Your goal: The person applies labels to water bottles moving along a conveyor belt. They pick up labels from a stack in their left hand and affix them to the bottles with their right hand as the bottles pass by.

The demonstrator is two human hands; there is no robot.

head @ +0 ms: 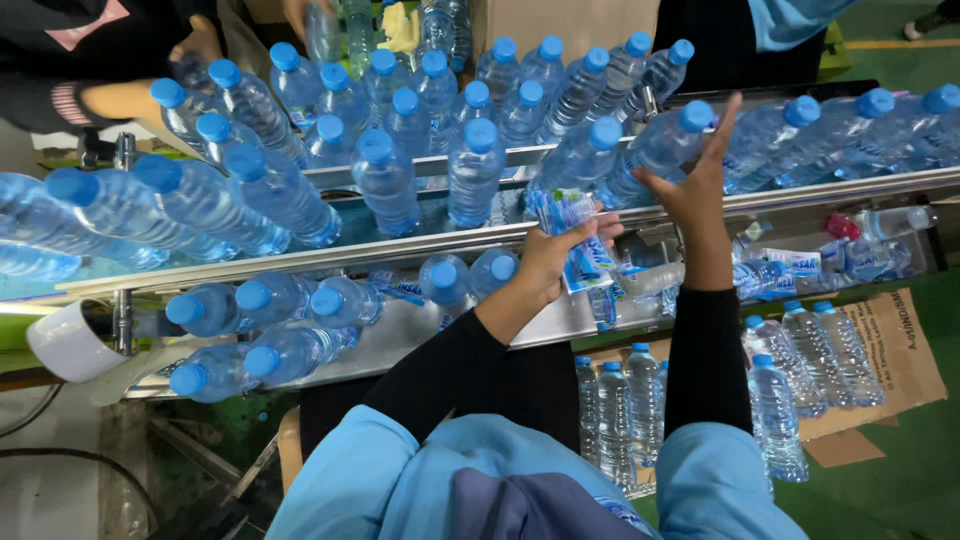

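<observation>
My left hand (555, 255) clamped on label sleeves (572, 232) | right hand (695, 185) open, touching bottle (660, 148) at 1 o'clock | risk: nudge topples crowded neighbours.

Head cam, close, looks steeply down over conveyor (300, 262) w/ bottles.

A flattened cardboard sheet (900, 350) lies on the green floor (900, 480). Clear water bottles with blue caps (800, 390) stand on the cardboard's left part. Just above the cardboard lies a red-capped bottle (880, 225).
</observation>
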